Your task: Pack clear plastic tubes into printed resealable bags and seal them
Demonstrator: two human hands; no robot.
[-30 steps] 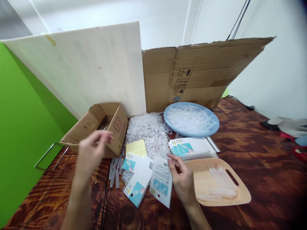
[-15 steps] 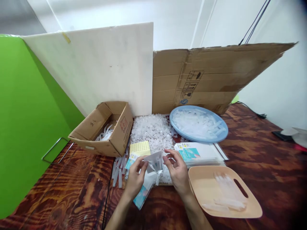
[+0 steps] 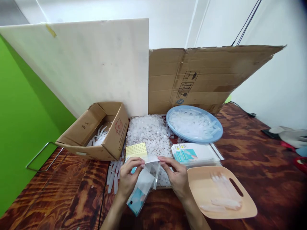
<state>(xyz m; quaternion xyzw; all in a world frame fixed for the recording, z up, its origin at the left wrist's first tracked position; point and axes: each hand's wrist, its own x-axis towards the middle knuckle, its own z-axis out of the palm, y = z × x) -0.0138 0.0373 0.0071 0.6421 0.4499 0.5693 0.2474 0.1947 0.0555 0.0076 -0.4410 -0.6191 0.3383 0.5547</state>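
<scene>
A clear plastic bag (image 3: 146,179) with a teal and white card inside hangs between my hands, its lower end tilted to the left. My left hand (image 3: 130,175) pinches the left corner of its top edge. My right hand (image 3: 176,175) pinches the right side of the same edge, so the top is stretched between them. Behind the bag, a yellow sticker sheet (image 3: 136,150) lies on a tray heaped with small clear plastic pieces (image 3: 151,131). Teal and white cards in sleeves (image 3: 199,153) are stacked beyond my right hand.
A cardboard box (image 3: 115,137) with white strips stands at left. At right are a blue round tray (image 3: 219,135) of translucent pieces and a peach tray (image 3: 199,179) with clear tubes. White and cardboard panels rise behind. Loose strips lie by the box.
My right hand has moved from beside the bag's opening onto its top edge and now pinches it. The bag's top is drawn out straighter. The view has shifted slightly right.
</scene>
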